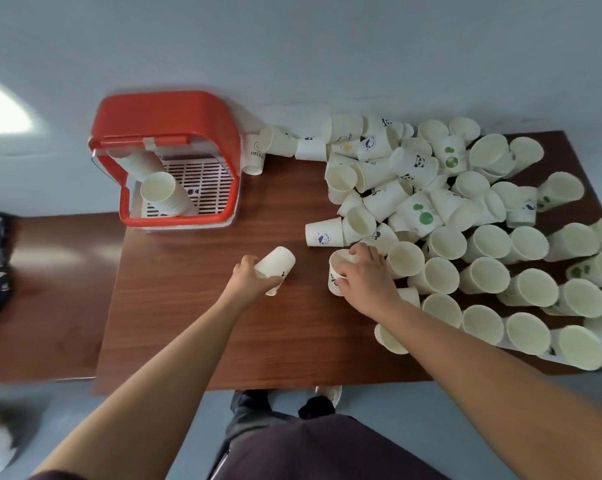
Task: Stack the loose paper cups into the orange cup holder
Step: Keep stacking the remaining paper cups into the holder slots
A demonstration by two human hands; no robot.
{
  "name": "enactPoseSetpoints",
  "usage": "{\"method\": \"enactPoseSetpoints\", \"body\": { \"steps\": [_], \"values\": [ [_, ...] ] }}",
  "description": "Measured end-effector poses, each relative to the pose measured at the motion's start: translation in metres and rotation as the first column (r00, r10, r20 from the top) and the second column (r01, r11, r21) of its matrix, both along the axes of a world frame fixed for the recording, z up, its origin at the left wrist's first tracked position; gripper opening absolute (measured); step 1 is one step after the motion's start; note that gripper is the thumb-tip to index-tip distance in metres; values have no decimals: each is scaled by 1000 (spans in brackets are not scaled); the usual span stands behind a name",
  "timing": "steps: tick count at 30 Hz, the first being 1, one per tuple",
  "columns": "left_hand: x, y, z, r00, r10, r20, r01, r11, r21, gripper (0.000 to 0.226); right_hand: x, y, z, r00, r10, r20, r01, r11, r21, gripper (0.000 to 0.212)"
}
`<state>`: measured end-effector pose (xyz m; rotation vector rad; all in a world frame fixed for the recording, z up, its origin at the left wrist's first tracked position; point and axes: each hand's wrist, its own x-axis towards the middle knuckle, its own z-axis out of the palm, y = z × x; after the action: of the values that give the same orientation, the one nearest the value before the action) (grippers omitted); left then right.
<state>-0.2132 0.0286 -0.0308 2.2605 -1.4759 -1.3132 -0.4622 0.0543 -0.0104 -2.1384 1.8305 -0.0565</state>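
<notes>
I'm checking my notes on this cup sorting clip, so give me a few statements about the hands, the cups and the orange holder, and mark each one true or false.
1. The left hand holds a paper cup. True.
2. The orange cup holder is empty. False: a stack of cups leans inside it.
3. The right hand grips a cup at the near edge of the pile of loose cups. True.
4. That pile lies to the left of the holder. False: it lies to its right.

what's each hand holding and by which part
Left hand grips a tilted cup round its side; right hand grips an upright cup by its rim.
</notes>
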Motion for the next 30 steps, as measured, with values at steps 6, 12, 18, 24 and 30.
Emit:
{"method": "enactPoseSetpoints", "body": {
  "steps": [6, 12, 18, 24, 30],
  "values": [
    [35, 3, 17, 975, 212, -71, -217, 973, -78, 74, 36, -18, 34, 929, -87, 360, 48, 992, 116, 9],
    [98, -7, 61, 943, 282, -177, -321, 912, -255, 84, 83, -54, 68, 887, -139, 441, 61, 981, 186, 24],
    [164, -35, 99, 905, 369, -211, -425, 793, -437, 84, 143, -88, 98, 812, -132, 569, 92, 991, 99, 75],
    [210, -73, 110, 931, 314, -188, -365, 763, -533, 82, 192, -111, 106, 810, -138, 571, 117, 990, 72, 74],
    [218, -112, 90, 997, 81, 18, -57, 820, -570, 79, 221, -124, 96, 783, -174, 597, 191, 981, 36, 67]
  ]
}}
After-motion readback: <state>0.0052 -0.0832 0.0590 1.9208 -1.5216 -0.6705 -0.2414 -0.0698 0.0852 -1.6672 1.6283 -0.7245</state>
